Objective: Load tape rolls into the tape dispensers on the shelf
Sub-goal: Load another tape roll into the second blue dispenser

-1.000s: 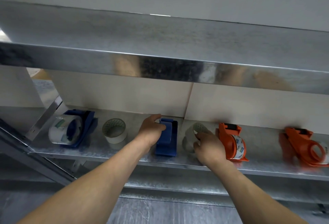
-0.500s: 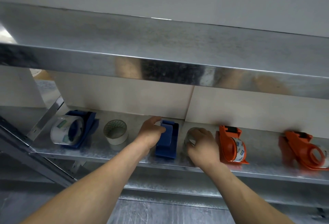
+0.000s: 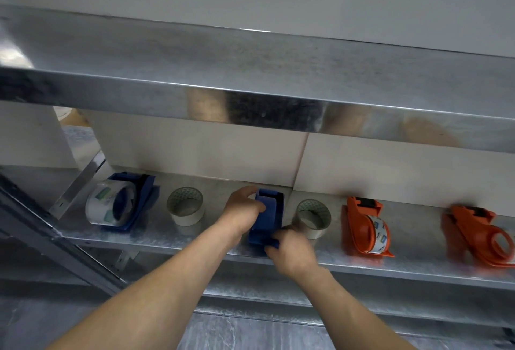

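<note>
Blue tape dispenser (image 3: pixel 269 217), with no roll in it, stands on the metal shelf (image 3: pixel 418 262) between both hands. The left hand (image 3: pixel 243 211) reaches in from the lower left with its forearm stretched out, its fingers curled over the dispenser's top and left side. The right hand (image 3: pixel 291 252) comes up from the lower right and pinches the dispenser's near corner with bent fingers. A clear tape roll (image 3: pixel 312 218) stands just beyond the right hand's knuckles, to their right; I cannot tell if they touch. A white tape roll (image 3: pixel 186 209) stands near the left hand, on its left. Further left lies a loaded blue dispenser (image 3: pixel 122 205). Right of the right hand stand two orange dispensers (image 3: pixel 365 228).
</note>
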Demonstrator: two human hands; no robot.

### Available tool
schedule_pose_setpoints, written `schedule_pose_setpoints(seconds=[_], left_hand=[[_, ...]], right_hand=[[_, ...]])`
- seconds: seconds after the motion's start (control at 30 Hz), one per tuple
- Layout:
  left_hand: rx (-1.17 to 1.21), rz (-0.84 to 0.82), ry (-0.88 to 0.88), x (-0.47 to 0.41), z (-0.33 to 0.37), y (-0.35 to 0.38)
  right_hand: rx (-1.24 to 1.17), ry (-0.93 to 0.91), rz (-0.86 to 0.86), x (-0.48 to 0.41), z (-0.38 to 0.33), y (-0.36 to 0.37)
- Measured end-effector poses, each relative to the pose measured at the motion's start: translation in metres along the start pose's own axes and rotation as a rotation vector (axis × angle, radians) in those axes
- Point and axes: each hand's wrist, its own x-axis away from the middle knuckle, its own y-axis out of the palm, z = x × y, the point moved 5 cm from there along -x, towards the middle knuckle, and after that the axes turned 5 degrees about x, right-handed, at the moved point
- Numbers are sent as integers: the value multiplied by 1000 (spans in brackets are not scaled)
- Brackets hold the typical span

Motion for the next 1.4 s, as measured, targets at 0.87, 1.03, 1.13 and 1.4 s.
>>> schedule_pose_setpoints(seconds=[0.87, 1.03, 1.13, 1.4], left_hand=[[238, 33, 18, -9, 51, -11], [57, 10, 13, -6, 33, -9], [48, 5, 22, -4, 31, -9], [18, 32, 50, -4, 39, -9]], right_hand=[[149, -67, -34, -9, -2, 11], [122, -52, -21, -7, -4, 7], [119, -48, -21, -6, -4, 6], [82, -34, -41, -3, -8, 1]])
